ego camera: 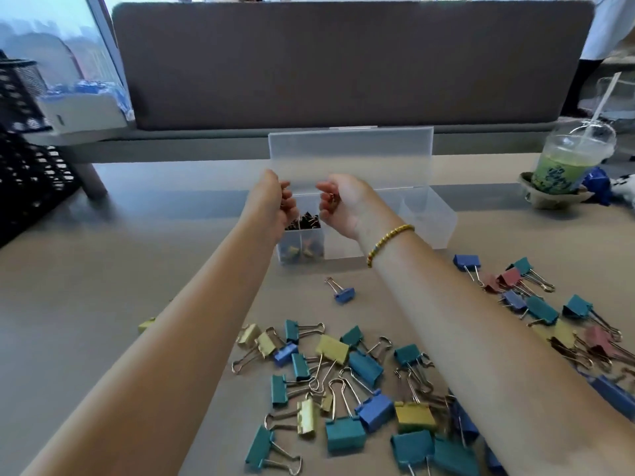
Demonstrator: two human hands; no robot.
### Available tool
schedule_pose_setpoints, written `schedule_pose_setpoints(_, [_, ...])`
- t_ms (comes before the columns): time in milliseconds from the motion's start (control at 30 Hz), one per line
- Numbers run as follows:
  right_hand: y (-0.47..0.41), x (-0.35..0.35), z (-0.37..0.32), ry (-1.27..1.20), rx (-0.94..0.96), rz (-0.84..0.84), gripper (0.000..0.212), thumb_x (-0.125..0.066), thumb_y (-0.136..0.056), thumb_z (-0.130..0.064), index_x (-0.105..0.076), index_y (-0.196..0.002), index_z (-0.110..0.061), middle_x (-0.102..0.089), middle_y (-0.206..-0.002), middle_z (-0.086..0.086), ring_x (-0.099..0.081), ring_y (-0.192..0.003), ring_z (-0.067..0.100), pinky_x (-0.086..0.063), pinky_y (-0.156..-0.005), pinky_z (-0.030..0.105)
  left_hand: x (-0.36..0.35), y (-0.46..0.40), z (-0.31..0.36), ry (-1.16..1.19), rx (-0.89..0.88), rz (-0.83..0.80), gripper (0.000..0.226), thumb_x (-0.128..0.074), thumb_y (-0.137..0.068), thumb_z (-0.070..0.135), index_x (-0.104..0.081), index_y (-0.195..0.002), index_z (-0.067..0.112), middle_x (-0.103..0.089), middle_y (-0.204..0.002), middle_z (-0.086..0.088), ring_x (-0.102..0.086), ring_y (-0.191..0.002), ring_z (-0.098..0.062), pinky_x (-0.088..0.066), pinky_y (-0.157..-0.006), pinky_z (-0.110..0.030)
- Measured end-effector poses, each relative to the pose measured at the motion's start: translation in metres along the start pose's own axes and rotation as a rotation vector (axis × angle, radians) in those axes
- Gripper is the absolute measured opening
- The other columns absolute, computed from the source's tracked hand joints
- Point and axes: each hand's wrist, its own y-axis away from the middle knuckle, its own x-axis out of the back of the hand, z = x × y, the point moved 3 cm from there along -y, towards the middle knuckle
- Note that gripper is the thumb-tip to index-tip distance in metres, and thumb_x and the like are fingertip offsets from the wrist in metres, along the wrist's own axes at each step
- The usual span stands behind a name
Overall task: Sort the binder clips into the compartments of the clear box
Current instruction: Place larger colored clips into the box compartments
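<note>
The clear box stands open at mid table, its lid upright behind it. Both hands hover over its left end. My left hand is curled above a compartment of small dark clips; what it holds is hidden. My right hand is curled round a small clip with gold wire handles showing between its fingers. Two front left compartments hold small coloured clips. A pile of larger teal, blue and yellow binder clips lies near me. More clips, some pink, lie to the right.
An iced green drink with a straw stands in a cardboard holder at the far right. A black mesh organiser fills the left edge. A grey partition backs the table. One blue clip lies alone before the box.
</note>
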Motion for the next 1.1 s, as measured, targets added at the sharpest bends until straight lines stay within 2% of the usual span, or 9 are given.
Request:
schedule_pose_setpoints(233, [-0.027,-0.015,0.004,0.275,-0.068,0.014,0.03,-0.036,-0.099,-0.031,-0.05,-0.091,-0.006,-0.041,-0.075,0.007,-0.041,-0.065,0.017,-0.041,-0.068,0.03,0.003,-0.02,0.01,-0.293,-0.116,0.013,0.034,-0.022,-0.096,0.014,-0.045,-0.071,0.011,-0.039,-0.065,-0.003,-0.033,-0.053,-0.012,-0.031,-0.049,-0.023])
schedule_pose_setpoints(367, [-0.028,-0.016,0.003,0.496,-0.028,0.019,0.03,-0.036,-0.098,-0.035,-0.045,-0.078,-0.015,-0.041,-0.074,0.003,-0.04,-0.072,0.016,-0.035,-0.073,0.027,0.002,-0.028,0.01,-0.435,-0.192,0.007,0.032,-0.024,-0.093,0.007,-0.053,-0.078,0.008,-0.042,-0.069,-0.003,-0.038,-0.058,-0.013,-0.035,-0.053,-0.024])
schedule_pose_setpoints(467, [-0.029,-0.01,0.001,0.464,-0.033,-0.005,0.029,-0.033,-0.098,-0.032,-0.04,-0.076,-0.015,-0.035,-0.068,0.001,-0.032,-0.056,0.012,-0.027,-0.053,0.022,-0.005,-0.029,0.004,-0.557,-0.229,-0.024,0.028,-0.021,-0.092,0.0,-0.048,-0.096,0.008,-0.043,-0.072,-0.004,-0.039,-0.06,-0.013,-0.035,-0.05,-0.024])
schedule_pose_setpoints(533, [-0.03,-0.003,-0.002,0.4,-0.028,0.016,0.027,-0.032,-0.098,-0.03,-0.041,-0.078,-0.013,-0.038,-0.069,0.003,-0.033,-0.054,0.013,-0.028,-0.051,0.022,-0.015,-0.028,-0.001,-0.592,-0.216,-0.034,0.023,-0.022,-0.092,-0.002,-0.039,-0.101,0.01,-0.043,-0.076,-0.006,-0.039,-0.06,-0.013,-0.036,-0.05,-0.023])
schedule_pose_setpoints(600, [-0.033,0.006,-0.005,0.353,0.021,0.068,0.026,-0.033,-0.098,-0.027,-0.045,-0.079,-0.013,-0.046,-0.078,0.005,-0.047,-0.069,0.016,-0.039,-0.064,0.025,-0.023,-0.029,-0.007,-0.634,-0.176,-0.041,0.022,-0.025,-0.093,-0.005,-0.032,-0.102,0.013,-0.044,-0.081,-0.009,-0.038,-0.061,-0.014,-0.036,-0.053,-0.024])
schedule_pose_setpoints(700, [-0.031,0.017,-0.01,0.29,0.052,0.104,0.025,-0.034,-0.097,-0.022,-0.048,-0.079,-0.012,-0.053,-0.092,0.007,-0.054,-0.092,0.02,-0.041,-0.081,0.031,-0.032,-0.035,-0.019,-0.937,-0.232,-0.169,0.023,-0.032,-0.092,-0.003,-0.028,-0.106,0.015,-0.051,-0.094,-0.016,-0.047,-0.076,-0.022,-0.039,-0.063,-0.028])
schedule_pose_setpoints(900, [-0.024,0.027,-0.016,0.24,0.062,0.091,0.018,-0.036,-0.097,-0.018,-0.052,-0.098,-0.01,-0.058,-0.1,0.009,-0.059,-0.092,0.019,-0.043,-0.096,0.036,-0.038,-0.03,-0.015,-1.417,-0.304,-0.236,0.028,-0.044,-0.093,0.006,-0.055,-0.117,0.0,-0.057,-0.111,-0.015,-0.053,-0.103,-0.028,-0.041,-0.09,-0.031])
schedule_pose_setpoints(1033, [-0.024,0.021,-0.019,0.398,0.117,-0.016,0.024,-0.035,-0.096,-0.011,-0.054,-0.082,-0.015,-0.06,-0.088,0.003,-0.059,-0.08,0.013,-0.043,-0.083,0.03,-0.03,-0.027,-0.004,-1.498,-0.393,-0.232,0.029,-0.045,-0.089,0.0,-0.062,-0.112,0.005,-0.06,-0.12,-0.013,-0.055,-0.111,-0.028,-0.043,-0.093,-0.031])
schedule_pose_setpoints(1100, [-0.023,0.02,-0.02,0.692,0.202,-0.074,0.029,-0.032,-0.095,-0.004,-0.059,-0.088,-0.012,-0.063,-0.093,0.006,-0.058,-0.076,0.012,-0.042,-0.069,0.02,-0.021,-0.028,0.004,-1.45,-0.458,-0.195,0.03,-0.043,-0.089,0.0,-0.066,-0.106,0.01,-0.063,-0.115,-0.009,-0.057,-0.106,-0.025,-0.043,-0.086,-0.027])
